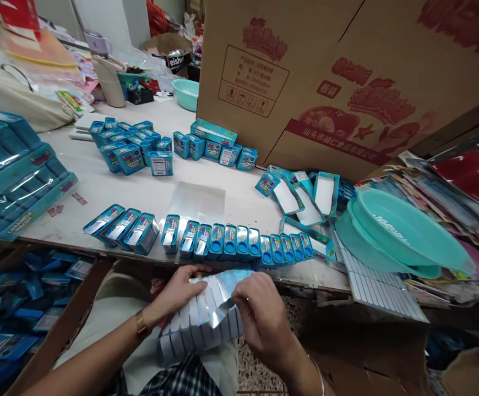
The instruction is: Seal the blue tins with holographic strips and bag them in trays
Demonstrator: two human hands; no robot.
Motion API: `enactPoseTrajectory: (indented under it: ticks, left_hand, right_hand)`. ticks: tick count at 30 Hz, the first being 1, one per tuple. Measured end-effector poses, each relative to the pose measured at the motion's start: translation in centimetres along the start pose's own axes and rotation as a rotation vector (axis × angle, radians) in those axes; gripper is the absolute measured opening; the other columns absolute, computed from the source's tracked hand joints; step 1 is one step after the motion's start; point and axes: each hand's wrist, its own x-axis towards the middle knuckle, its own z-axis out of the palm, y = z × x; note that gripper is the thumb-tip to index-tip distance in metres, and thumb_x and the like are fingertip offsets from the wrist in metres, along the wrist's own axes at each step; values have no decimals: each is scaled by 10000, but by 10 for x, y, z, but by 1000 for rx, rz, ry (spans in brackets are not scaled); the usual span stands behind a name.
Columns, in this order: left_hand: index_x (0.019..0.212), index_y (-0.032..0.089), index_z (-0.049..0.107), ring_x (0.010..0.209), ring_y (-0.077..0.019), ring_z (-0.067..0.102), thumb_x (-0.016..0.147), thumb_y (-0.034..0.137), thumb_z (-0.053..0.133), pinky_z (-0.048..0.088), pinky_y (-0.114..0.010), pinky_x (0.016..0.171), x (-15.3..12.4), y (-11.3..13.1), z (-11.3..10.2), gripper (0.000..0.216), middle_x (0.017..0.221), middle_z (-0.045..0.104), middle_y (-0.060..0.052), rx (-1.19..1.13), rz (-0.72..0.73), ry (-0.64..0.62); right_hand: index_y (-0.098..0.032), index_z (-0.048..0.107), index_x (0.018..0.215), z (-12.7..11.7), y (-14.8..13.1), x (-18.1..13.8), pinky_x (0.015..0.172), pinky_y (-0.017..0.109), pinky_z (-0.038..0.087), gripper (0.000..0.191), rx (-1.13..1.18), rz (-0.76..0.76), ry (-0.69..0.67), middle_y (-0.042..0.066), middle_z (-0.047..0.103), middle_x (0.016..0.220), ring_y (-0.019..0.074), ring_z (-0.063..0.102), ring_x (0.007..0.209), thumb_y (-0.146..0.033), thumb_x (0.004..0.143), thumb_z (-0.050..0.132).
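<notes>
Below the table edge, over my lap, both hands hold a shiny holographic sticker sheet (206, 322). My left hand (177, 291) grips its upper left edge with fingers curled. My right hand (260, 319) pinches a peeled strip of the sheet near its middle. A row of small blue candy boxes (223, 242) lies along the table's near edge just above my hands. More blue boxes (130, 148) stand grouped farther back on the white table (148, 192).
A large cardboard carton (326, 77) stands at the back right. Stacked teal plastic basins (400, 236) rest at the right, beside a white label sheet (380, 286). Wrapped blue display packs (12, 176) sit at the left; a box of loose blue packets (20, 308) lies below.
</notes>
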Motion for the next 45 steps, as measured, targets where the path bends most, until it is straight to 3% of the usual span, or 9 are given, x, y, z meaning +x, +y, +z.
enactPoseTrajectory:
  ticks: [5,8,11,17,27,31,36,40,45]
  left_hand:
    - [1294,228,631,773,-143,462,652,335,805,353,-231,663,-16,5,0,674,931,552,2,66,155,-284]
    - [1231,166,648,646,-122,388,656,588,761,289,-227,566,-21,15,6,722,793,533,10,-78,135,-402]
    - [966,110,705,589,-113,336,754,752,580,253,-235,545,-16,21,16,688,643,448,28,-171,139,-313]
    - [739,115,676,610,-113,351,866,602,584,258,-240,572,4,16,28,512,631,451,21,-190,104,-11]
    - [756,117,677,531,-95,273,846,651,579,183,-242,517,24,2,30,550,544,365,62,-250,90,83]
    - [716,115,680,526,-103,275,809,700,592,199,-252,525,31,-2,31,599,517,360,60,-228,84,146]
    - [753,153,702,748,-215,539,773,705,630,423,-313,764,39,-5,31,557,723,653,-45,-269,98,182]
    - [890,190,726,1022,-287,568,814,635,629,388,-361,986,45,-11,30,461,859,707,-70,-217,174,216]
    - [765,163,700,836,-255,584,799,713,582,433,-349,845,41,-18,30,564,776,685,-67,-134,124,180]
  right_hand:
    - [-218,519,840,-15,10,33,725,324,372,191,115,195,-144,9,568,795,168,508,772,-206,1018,449]
    - [-222,534,843,-9,22,51,764,314,380,176,156,229,-186,-4,585,809,158,527,795,-193,1006,475]
    - [-221,541,837,0,31,65,765,305,379,162,153,217,-223,-11,592,813,155,528,799,-172,986,502]
    - [-216,555,856,17,48,83,791,324,365,126,20,156,-235,0,635,852,176,545,839,-153,964,538]
    - [-203,580,908,38,64,99,982,443,337,89,-229,95,-183,96,627,1212,270,513,1157,-128,936,540]
    - [-205,578,877,42,69,103,950,440,362,97,-195,127,-228,83,638,1153,261,533,1110,-116,914,567]
    - [-212,584,828,42,76,109,902,386,412,105,-36,175,-213,57,604,1050,225,535,1027,-122,881,602]
    - [-220,576,983,44,85,114,896,368,438,193,89,235,-197,29,595,1001,210,541,989,-107,835,626]
    - [-217,574,1178,48,91,116,963,389,449,374,124,217,-207,50,615,1092,214,560,1059,-78,832,605]
